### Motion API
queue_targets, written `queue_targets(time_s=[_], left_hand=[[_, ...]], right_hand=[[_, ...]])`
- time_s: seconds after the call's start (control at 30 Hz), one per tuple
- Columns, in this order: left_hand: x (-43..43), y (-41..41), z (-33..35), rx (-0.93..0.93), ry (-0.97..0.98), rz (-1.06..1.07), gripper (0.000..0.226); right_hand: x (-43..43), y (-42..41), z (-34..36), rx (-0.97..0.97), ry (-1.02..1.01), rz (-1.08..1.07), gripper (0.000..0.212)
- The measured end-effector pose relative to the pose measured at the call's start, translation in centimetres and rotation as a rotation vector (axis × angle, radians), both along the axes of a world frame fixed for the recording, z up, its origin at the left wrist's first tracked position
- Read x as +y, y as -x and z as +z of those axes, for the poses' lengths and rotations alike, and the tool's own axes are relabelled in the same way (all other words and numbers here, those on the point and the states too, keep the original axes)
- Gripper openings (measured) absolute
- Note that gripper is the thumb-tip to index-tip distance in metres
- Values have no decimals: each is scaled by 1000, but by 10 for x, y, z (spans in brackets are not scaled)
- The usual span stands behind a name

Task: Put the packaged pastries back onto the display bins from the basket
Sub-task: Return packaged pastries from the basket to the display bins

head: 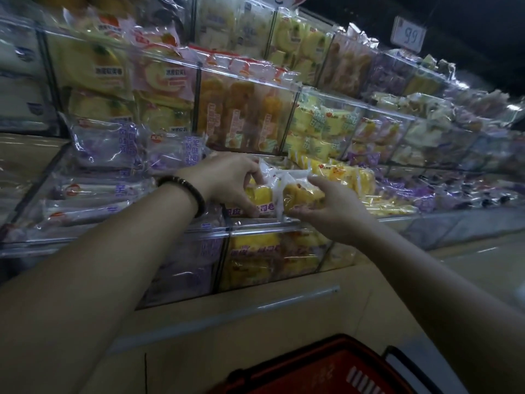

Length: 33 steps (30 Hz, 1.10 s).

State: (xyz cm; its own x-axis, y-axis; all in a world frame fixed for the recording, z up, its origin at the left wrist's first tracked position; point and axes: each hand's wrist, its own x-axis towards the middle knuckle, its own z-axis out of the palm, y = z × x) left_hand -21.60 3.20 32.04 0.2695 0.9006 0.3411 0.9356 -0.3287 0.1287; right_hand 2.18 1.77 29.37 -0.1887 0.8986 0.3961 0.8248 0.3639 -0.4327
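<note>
The red basket (329,371) at the near edge is cut off, its inside out of view. The far-right display bins (460,143) smear into blur, and the price tag (408,34) above them is too soft to read. The left hand (230,180) and right hand (332,211) partly cover the packaged pastry (298,194); whether it is one packet or two cannot be told.

Left-hand pack (260,196): yellow cake, clear-and-white wrap, purple lettering.
Right-hand pack (299,196): yellow cake with red flecks, clear wrap.
Basket (312,365): red-orange, white slot marks, black handle.
Bracelet (187,191): dark brown beads.
Far-left packs (108,149): purple print on clear wrap.
Middle bin pastries (241,115): orange.
Price tag (408,34): white, dark digits.
Counter (255,336): beige.
</note>
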Motion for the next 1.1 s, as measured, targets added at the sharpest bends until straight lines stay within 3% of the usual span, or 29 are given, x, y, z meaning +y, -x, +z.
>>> queue_targets(time_s=[0.13, 0.2, 0.3, 0.43, 0.53, 0.67, 0.77, 0.9, 1.03, 1.1], left_hand=[[-25, -11, 6, 44, -98, 71, 67], [-41, -24, 6, 39, -260, 88, 48], [-77, -56, -13, -199, -395, -217, 16], [-125, -105, -66, -262, -125, -409, 16], [-134, -132, -118, -96, 281, -366, 17], [-126, -152, -188, 109, 615, -378, 26], [-112, -162, -239, 173, 706, -367, 34], [-90, -168, -302, 134, 740, -332, 31], [-68, -162, -325, 183, 808, -322, 33], [-58, -160, -329, 151, 830, -305, 35]], right_hand=[[-34, -28, -5, 88, -148, -3, 43], [-52, -44, -11, 144, -175, -4, 34], [-75, -66, -35, 177, -134, 18, 20], [-99, -91, -84, 97, 55, 17, 12], [-110, -107, -127, -24, 265, 22, 15], [-111, -123, -190, -153, 510, 31, 18], [-107, -130, -243, -181, 642, -8, 13], [-89, -139, -322, -238, 869, -109, 25], [-68, -134, -393, -387, 1048, -46, 50], [-52, -132, -438, -405, 1088, -58, 73]])
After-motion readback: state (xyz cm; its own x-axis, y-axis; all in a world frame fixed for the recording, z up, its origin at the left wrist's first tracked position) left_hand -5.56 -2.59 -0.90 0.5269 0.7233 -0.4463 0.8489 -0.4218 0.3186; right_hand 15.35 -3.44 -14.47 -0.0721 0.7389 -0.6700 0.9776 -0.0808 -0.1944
